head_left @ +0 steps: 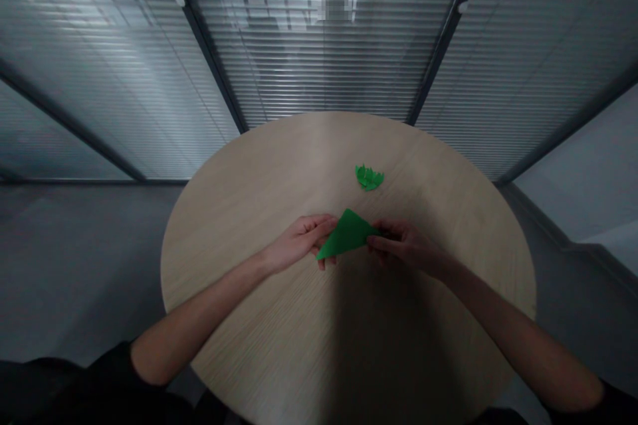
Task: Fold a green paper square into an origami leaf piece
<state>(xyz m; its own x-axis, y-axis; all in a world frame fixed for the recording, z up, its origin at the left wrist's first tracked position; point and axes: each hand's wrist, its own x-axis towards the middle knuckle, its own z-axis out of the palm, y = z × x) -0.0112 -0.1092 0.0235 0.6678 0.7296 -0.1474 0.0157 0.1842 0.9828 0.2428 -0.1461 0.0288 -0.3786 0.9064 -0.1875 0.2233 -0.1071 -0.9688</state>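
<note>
My left hand (300, 242) and my right hand (399, 244) hold a green paper sheet (347, 234) between them above the round wooden table (279, 212). The sheet is folded into a triangle. My left fingers pinch its left part, with some fingers behind it. My right fingers grip its right corner, which is partly hidden in that hand. A small folded green paper figure (369, 177) with jagged points lies on the table beyond my hands, apart from them.
The round table stands on a grey floor, with its far edge near a glass partition (339, 60) fitted with slatted blinds and dark frames. Dark sleeves show at the bottom corners. No other person is in view.
</note>
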